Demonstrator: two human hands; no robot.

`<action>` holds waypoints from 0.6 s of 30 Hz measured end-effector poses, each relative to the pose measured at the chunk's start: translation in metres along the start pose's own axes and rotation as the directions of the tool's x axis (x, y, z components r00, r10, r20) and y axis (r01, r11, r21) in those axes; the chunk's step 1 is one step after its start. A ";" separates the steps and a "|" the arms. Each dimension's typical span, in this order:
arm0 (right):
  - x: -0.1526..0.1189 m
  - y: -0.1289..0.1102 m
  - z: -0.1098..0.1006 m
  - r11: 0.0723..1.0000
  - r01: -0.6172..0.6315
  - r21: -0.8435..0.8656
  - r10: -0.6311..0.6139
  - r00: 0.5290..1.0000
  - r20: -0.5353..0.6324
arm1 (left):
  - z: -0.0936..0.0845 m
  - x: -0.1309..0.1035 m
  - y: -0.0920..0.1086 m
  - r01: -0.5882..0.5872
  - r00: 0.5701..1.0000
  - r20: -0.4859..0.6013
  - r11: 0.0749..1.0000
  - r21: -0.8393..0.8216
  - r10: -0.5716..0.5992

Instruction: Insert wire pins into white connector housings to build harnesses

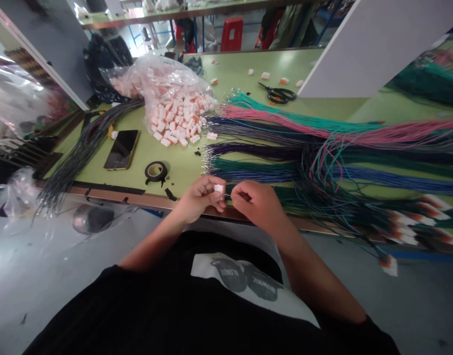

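At the bench edge, left hand (199, 198) pinches a small white connector housing (218, 189) between thumb and fingers, just above the edge; right hand (254, 199) beside it, thumb and index closed on what looks like a thin wire end (227, 195) at the housing; wire bundles (259, 171) lie beyond the right hand; housing pile (180, 118) spills from a clear bag (156, 74); tape roll (156, 171) and phone (122, 150) sit left.

Green table (96, 180): wire bundles (263, 170), white-orange connectors (182, 120), phone (122, 150), tape roll (156, 171), scissors (277, 93).
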State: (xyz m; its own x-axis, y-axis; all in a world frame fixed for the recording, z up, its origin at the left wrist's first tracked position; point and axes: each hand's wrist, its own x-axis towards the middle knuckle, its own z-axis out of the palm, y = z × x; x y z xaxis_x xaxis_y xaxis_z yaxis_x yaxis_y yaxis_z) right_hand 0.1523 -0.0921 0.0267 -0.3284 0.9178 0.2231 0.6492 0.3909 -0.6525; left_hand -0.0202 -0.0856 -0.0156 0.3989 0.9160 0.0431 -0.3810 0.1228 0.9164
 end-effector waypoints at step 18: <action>0.043 0.062 -0.044 0.964 -0.034 -0.265 -0.007 0.988 -0.152 | -0.002 -0.003 0.002 0.044 0.995 0.086 0.999 0.016 -0.046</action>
State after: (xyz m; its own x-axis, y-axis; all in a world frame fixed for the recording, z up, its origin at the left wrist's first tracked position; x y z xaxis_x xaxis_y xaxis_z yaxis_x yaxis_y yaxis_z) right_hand 0.2088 -0.0250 0.0280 -0.2247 0.9148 0.3356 0.8184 0.3641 -0.4446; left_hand -0.0238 -0.0869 -0.0152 0.4865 0.8729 0.0355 -0.3492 0.1570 0.9238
